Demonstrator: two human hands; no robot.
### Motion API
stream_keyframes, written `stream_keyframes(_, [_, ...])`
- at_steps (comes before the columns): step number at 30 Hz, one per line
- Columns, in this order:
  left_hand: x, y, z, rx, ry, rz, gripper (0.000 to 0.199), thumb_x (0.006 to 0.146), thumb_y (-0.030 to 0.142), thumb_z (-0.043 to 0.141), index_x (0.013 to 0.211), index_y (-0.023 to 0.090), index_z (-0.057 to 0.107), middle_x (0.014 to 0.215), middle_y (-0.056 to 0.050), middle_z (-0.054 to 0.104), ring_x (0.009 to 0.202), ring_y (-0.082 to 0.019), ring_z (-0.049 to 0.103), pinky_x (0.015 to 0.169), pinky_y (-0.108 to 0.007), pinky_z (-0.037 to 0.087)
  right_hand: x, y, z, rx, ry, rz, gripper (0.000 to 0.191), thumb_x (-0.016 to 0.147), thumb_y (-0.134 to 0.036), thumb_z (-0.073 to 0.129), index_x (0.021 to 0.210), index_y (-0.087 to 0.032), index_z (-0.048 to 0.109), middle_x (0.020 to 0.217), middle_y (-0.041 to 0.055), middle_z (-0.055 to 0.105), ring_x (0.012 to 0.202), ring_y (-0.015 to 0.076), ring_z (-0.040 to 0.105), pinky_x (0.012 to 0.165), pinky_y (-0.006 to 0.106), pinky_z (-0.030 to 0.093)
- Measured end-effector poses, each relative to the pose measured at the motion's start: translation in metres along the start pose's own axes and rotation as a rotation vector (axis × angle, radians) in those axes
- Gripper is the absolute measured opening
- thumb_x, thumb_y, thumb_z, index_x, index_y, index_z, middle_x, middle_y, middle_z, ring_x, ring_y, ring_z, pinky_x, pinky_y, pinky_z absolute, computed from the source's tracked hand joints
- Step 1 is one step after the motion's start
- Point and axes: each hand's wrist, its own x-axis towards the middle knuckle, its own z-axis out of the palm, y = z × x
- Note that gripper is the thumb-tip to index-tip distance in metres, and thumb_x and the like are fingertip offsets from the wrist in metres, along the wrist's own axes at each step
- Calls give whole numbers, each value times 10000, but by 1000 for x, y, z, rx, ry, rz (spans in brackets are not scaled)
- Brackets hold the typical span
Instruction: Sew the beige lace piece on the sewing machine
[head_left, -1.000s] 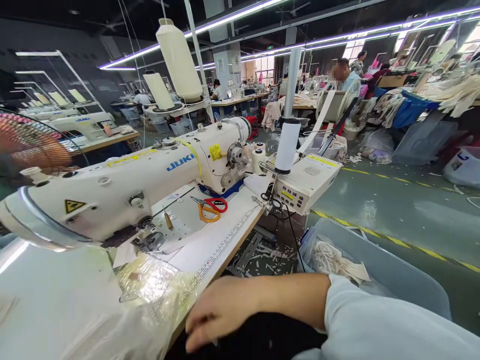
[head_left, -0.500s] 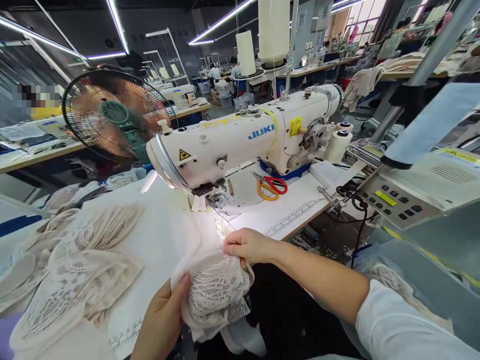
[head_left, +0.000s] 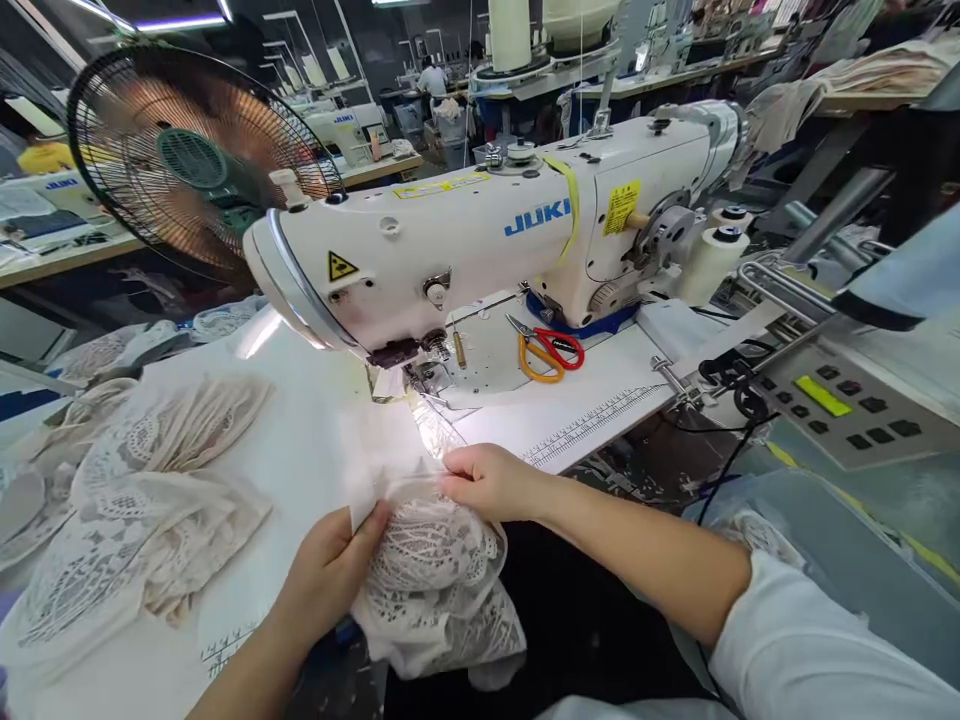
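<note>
A cream lace garment (head_left: pixel 431 560) hangs over the table's front edge, held between both hands. My left hand (head_left: pixel 337 560) pinches its left side, thumb on top. On the upper right edge, my right hand (head_left: pixel 484 482) grips the fabric between thumb and fingers. A pale strip of cloth runs from the garment up toward the needle area of the white sewing machine (head_left: pixel 465 225). A shiny clear strip (head_left: pixel 435 428) lies beside it, just beyond my right fingertips. The undersides of both hands' fingers are hidden.
Scissors with orange and red handles (head_left: pixel 544 352) lie on the machine bed near a small wooden-handled tool (head_left: pixel 459 345). More lace garments (head_left: pixel 150 500) are heaped at left. A fan (head_left: pixel 195 165) stands behind; a control box (head_left: pixel 840 405) is at right.
My left hand has shifted up along the garment, closer to my right hand. The lace now hangs lower and more spread out. The view has moved closer to the machine.
</note>
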Motion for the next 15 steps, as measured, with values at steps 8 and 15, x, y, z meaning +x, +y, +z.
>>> stream_keyframes(8, [-4, 2, 2, 141, -140, 134, 454, 704, 602, 559, 500, 196, 555, 522, -12, 551, 534, -170, 471, 518, -239, 407, 0, -2, -3, -101, -151, -57, 333, 795, -145, 514, 531, -168, 314, 520, -73, 288, 531, 74, 308, 533, 221, 224])
stream_keyframes(15, [4, 6, 11, 113, -150, 135, 446, 688, 575, 558, 452, 206, 471, 459, 9, 466, 476, -138, 388, 479, -247, 355, 2, -6, -2, -127, -159, -22, 329, 799, -123, 505, 535, -170, 314, 527, -75, 284, 546, 78, 309, 548, 223, 230])
